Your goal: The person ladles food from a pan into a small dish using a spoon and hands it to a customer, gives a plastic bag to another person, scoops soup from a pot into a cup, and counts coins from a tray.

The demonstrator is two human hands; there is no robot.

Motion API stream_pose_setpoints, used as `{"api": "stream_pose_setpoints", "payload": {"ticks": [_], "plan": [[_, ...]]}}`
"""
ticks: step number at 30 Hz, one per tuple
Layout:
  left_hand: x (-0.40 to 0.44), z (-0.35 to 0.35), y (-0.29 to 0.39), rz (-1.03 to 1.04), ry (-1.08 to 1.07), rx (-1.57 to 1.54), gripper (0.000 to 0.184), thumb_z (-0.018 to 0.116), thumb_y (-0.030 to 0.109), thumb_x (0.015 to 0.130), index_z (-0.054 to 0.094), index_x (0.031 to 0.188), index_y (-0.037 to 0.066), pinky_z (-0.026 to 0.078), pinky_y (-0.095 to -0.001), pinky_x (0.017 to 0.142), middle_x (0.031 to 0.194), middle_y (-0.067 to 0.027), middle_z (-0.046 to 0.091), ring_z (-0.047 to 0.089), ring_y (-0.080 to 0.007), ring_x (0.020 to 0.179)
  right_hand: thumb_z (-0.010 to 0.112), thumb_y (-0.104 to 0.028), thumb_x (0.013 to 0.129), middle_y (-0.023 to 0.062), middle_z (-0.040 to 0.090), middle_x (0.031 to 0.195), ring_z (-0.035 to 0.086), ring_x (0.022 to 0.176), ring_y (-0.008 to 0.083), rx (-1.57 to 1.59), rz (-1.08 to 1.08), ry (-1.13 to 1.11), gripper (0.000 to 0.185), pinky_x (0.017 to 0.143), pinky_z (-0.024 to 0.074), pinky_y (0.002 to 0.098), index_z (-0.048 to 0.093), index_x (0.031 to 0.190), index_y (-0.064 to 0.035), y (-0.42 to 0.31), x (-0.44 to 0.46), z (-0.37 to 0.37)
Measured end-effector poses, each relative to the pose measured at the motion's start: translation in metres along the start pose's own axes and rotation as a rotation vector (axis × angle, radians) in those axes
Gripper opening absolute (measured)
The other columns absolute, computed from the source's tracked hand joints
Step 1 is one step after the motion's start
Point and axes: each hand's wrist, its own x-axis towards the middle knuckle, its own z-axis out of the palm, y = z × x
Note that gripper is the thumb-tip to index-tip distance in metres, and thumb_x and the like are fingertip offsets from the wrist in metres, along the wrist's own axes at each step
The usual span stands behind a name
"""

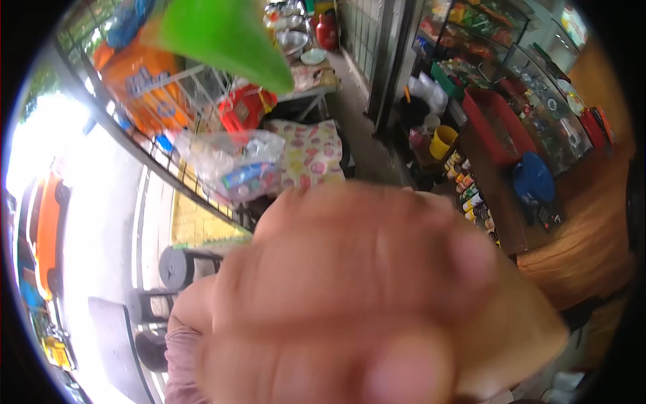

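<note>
Very near the camera, a large blurred hand, apparently my right hand (343,269), fills the lower middle. Its fingers are bent, with the fingertips toward the right side. Whether anything is inside them is hidden. Behind it at lower left are a bare arm (192,306) and a pinkish sleeve (182,363); no left hand can be made out there. A bright green blurred thing (222,37) hangs at the top, apart from the hand; its kind is unclear.
A table with a patterned cloth (313,151) and a clear plastic bag (232,165) stand ahead. Black stools (178,268) line the roadside at left. Right are a glass display case (538,101), a red tray (498,124), a blue round container (533,176) and a yellow cup (442,141).
</note>
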Motion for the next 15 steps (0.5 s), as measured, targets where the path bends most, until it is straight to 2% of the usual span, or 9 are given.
{"api": "stream_pose_setpoints", "payload": {"ticks": [1,3,5,7,9,10,12,15], "plan": [[0.001,-0.016,0.002,0.011,0.001,0.050,0.035,0.060,0.018,0.096,0.055,0.129,0.007,0.055,-0.0508,0.095,0.117,-0.0194,0.062,0.061,-0.0353,0.115,0.081,-0.025,0.079,0.0092,0.069,0.085,0.066,0.080,0.0222,-0.025,-0.050,-0.004,0.029,0.072,0.0536,0.0368,0.066,0.096,-0.0077,-0.004,0.001,-0.002],[-0.008,-0.081,0.007,-0.073,-0.269,0.282,0.059,0.074,0.011,0.088,0.045,0.138,0.003,0.055,-0.0492,0.096,0.129,-0.0214,0.058,0.061,-0.0361,0.119,0.081,-0.025,0.078,0.0092,0.070,0.087,0.066,0.081,0.0228,0.004,-0.029,-0.048,0.030,0.074,0.0539,0.0366,0.066,0.098,-0.0073,-0.013,-0.002,-0.012],[-0.032,-0.116,0.006,-0.153,-0.398,0.448,0.083,0.087,0.015,0.078,0.039,0.144,-0.003,0.055,-0.0437,0.096,0.136,-0.0223,0.056,0.062,-0.0342,0.119,0.081,-0.025,0.078,0.0094,0.070,0.089,0.067,0.083,0.0227,0.001,-0.027,-0.070,0.032,0.076,0.0541,0.0365,0.067,0.100,-0.0069,-0.021,-0.010,-0.015],[-0.069,-0.149,0.007,-0.294,-0.375,0.581,0.095,0.092,0.020,0.074,0.036,0.147,-0.004,0.053,-0.0374,0.097,0.141,-0.0202,0.054,0.062,-0.0297,0.119,0.081,-0.024,0.078,0.0095,0.070,0.091,0.067,0.085,0.0221,-0.033,-0.042,-0.066,0.033,0.078,0.0543,0.0365,0.068,0.102,-0.0064,-0.038,-0.008,-0.026],[-0.114,-0.186,0.014,-0.488,-0.309,0.762,0.095,0.091,0.014,0.074,0.034,0.149,-0.001,0.052,-0.0351,0.099,0.141,-0.0160,0.053,0.061,-0.0258,0.122,0.082,-0.023,0.077,0.0113,0.071,0.095,0.068,0.088,0.0212,-0.100,-0.111,-0.122,0.037,0.079,0.0549,0.0359,0.068,0.106,-0.0042,-0.052,-0.006,-0.040],[-0.138,-0.203,0.017,-0.572,-0.255,0.851,0.094,0.091,0.011,0.075,0.034,0.149,0.000,0.052,-0.0344,0.099,0.139,-0.0138,0.055,0.060,-0.0241,0.123,0.082,-0.022,0.077,0.0117,0.071,0.095,0.068,0.089,0.0211,-0.151,-0.142,-0.142,0.037,0.079,0.0551,0.0360,0.068,0.106,-0.0032,-0.033,0.012,-0.035],[-0.200,-0.242,0.018,-0.823,0.130,0.628,0.087,0.087,0.010,0.079,0.035,0.148,-0.001,0.053,-0.0349,0.098,0.137,-0.0130,0.056,0.060,-0.0214,0.121,0.081,-0.020,0.078,0.0114,0.070,0.093,0.067,0.087,0.0209,-0.126,-0.125,-0.214,0.036,0.078,0.0551,0.0359,0.067,0.105,-0.0021,-0.055,0.010,-0.050],[-0.290,-0.289,0.030,-0.970,0.781,0.539,0.080,0.085,0.015,0.082,0.039,0.146,-0.002,0.053,-0.0339,0.095,0.131,-0.0129,0.060,0.061,-0.0193,0.117,0.080,-0.017,0.080,0.0096,0.069,0.090,0.066,0.084,0.0200,-0.125,-0.103,-0.280,0.033,0.075,0.0550,0.0357,0.066,0.105,-0.0008,-0.087,0.011,-0.067]]}}
